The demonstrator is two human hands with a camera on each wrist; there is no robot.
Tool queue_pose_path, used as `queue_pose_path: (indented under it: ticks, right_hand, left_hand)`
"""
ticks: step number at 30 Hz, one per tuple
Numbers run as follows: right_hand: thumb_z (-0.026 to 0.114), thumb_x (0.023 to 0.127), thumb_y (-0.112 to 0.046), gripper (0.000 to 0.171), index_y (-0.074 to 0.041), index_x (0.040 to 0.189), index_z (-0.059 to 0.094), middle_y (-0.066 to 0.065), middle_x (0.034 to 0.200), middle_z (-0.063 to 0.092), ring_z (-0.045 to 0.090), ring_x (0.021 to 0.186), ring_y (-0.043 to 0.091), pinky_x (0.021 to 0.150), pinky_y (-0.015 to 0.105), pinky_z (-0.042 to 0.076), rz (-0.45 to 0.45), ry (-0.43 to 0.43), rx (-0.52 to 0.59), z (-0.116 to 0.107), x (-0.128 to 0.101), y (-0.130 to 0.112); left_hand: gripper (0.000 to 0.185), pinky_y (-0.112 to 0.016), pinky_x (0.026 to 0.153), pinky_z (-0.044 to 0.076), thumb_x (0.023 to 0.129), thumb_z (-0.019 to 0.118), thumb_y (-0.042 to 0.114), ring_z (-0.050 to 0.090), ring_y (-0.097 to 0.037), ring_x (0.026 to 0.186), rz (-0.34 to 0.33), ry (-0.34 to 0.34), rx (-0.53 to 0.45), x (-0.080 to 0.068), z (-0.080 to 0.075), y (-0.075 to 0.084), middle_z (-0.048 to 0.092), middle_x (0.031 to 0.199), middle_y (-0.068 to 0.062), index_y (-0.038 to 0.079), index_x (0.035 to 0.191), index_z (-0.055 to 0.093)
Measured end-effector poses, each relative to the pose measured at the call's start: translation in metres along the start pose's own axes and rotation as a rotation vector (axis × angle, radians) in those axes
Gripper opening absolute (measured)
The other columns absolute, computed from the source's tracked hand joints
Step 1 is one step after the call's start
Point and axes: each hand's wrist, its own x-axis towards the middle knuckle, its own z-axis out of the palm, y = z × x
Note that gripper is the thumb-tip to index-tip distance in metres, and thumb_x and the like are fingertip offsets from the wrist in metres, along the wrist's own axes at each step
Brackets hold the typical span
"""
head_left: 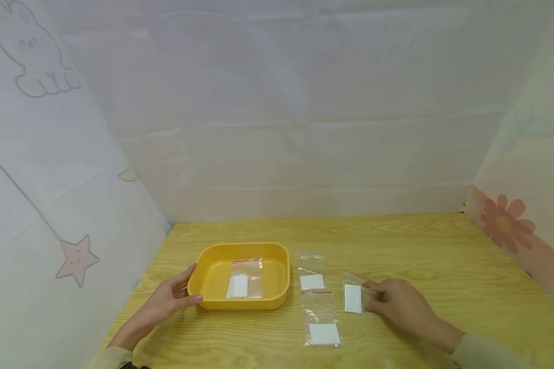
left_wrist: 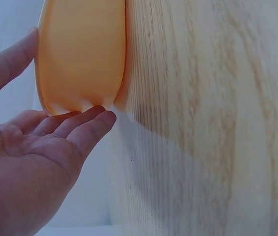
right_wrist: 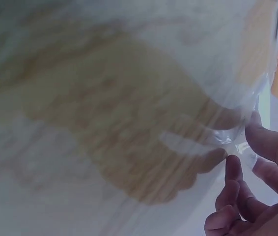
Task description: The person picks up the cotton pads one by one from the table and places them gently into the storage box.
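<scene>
Your left hand spread against the left end of the yellow, round-cornered plastic tray, a clear, red-striped bag inside; a light touch steadies it. Next, two clear plastic bags with white inserts, one beyond the other on the wood-grain tabletop. Then another clear, red-edged bag, on or just above the wood, its right edge pinched by your right hand; hold it level, fingertips clear of its white insert.
</scene>
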Motion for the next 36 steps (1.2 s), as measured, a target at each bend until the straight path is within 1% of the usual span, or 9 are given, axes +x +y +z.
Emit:
queue_pose_path:
  ticks: [4,8,15,19,23,26,30,33,36]
  right_hand:
    - [0.09,0.084,-0.023,0.047,-0.001,0.124,0.078,-0.014,0.079,0.067,0.04,0.055,0.0,0.047,0.02,0.039,-0.002,0.005,0.021,0.001,0.001,-0.001]
    - [0.091,0.082,-0.011,0.043,0.0,0.122,0.078,-0.011,0.081,0.068,0.054,0.066,0.002,0.058,0.023,0.051,0.034,0.027,0.096,0.004,0.002,-0.001]
    - [0.083,0.086,0.004,0.044,0.006,0.129,0.072,-0.001,0.085,0.068,0.062,0.076,0.008,0.068,0.024,0.057,0.035,0.025,0.339,0.002,0.007,0.004]
    - [0.076,0.092,0.003,0.051,0.008,0.141,0.063,0.019,0.109,0.072,0.063,0.081,0.015,0.066,0.027,0.058,0.082,-0.07,0.54,-0.003,0.01,0.005]
    - [0.07,0.099,-0.001,0.058,0.005,0.153,0.051,0.034,0.15,0.05,0.061,0.103,0.023,0.072,0.03,0.058,0.154,-0.2,0.7,-0.006,0.012,0.006]
    - [0.068,0.102,-0.006,0.06,0.006,0.156,0.045,0.035,0.159,0.037,0.057,0.115,0.025,0.078,0.032,0.058,0.182,-0.269,0.755,-0.006,0.014,0.007]
    - [0.08,0.095,-0.009,0.071,0.01,0.154,0.045,0.035,0.152,0.048,0.057,0.093,0.017,0.071,0.027,0.054,0.188,-0.268,0.755,-0.004,0.015,0.01]
    - [0.087,0.088,-0.007,0.08,0.009,0.155,0.045,0.032,0.151,0.051,0.048,0.077,0.013,0.064,0.023,0.047,0.165,-0.243,0.747,-0.003,0.015,0.011]
    - [0.086,0.088,-0.007,0.082,0.009,0.156,0.043,0.032,0.152,0.049,0.044,0.071,0.011,0.059,0.023,0.043,0.127,-0.238,0.738,-0.005,0.017,0.01]
  left_hand:
    - [0.091,-0.033,0.101,0.055,0.103,0.073,0.017,0.034,-0.048,0.148,-0.006,-0.002,0.004,0.0,-0.001,0.002,0.009,0.171,-0.025,0.005,0.169,0.012]
    - [0.092,-0.033,0.101,0.055,0.103,0.073,0.017,0.033,-0.048,0.148,-0.007,-0.003,0.001,0.001,-0.001,0.0,0.009,0.171,-0.024,0.004,0.169,0.011]
    - [0.092,-0.033,0.101,0.054,0.103,0.073,0.019,0.034,-0.049,0.148,0.001,-0.005,0.013,0.001,-0.002,-0.002,0.009,0.171,-0.025,0.004,0.169,0.012]
    - [0.091,-0.032,0.101,0.055,0.103,0.072,0.016,0.034,-0.05,0.147,0.031,-0.014,0.009,0.001,-0.002,-0.002,0.008,0.17,-0.028,0.002,0.169,0.011]
    - [0.091,-0.032,0.1,0.055,0.103,0.072,0.016,0.034,-0.05,0.147,0.032,-0.014,0.008,0.001,-0.002,-0.001,0.008,0.17,-0.028,0.002,0.169,0.011]
    - [0.091,-0.032,0.101,0.054,0.103,0.073,0.018,0.034,-0.049,0.148,0.017,-0.006,0.017,0.001,-0.002,-0.001,0.009,0.171,-0.026,0.003,0.169,0.012]
    - [0.092,-0.033,0.102,0.054,0.102,0.073,0.02,0.034,-0.049,0.148,0.011,0.006,0.043,0.001,-0.003,-0.001,0.01,0.171,-0.025,0.004,0.169,0.013]
    - [0.092,-0.033,0.103,0.053,0.102,0.074,0.02,0.035,-0.049,0.148,0.009,0.012,0.051,0.001,-0.003,-0.002,0.01,0.172,-0.025,0.004,0.169,0.013]
    - [0.092,-0.034,0.102,0.054,0.102,0.074,0.02,0.035,-0.048,0.147,0.007,0.012,0.049,0.001,-0.003,-0.002,0.011,0.171,-0.025,0.004,0.169,0.014]
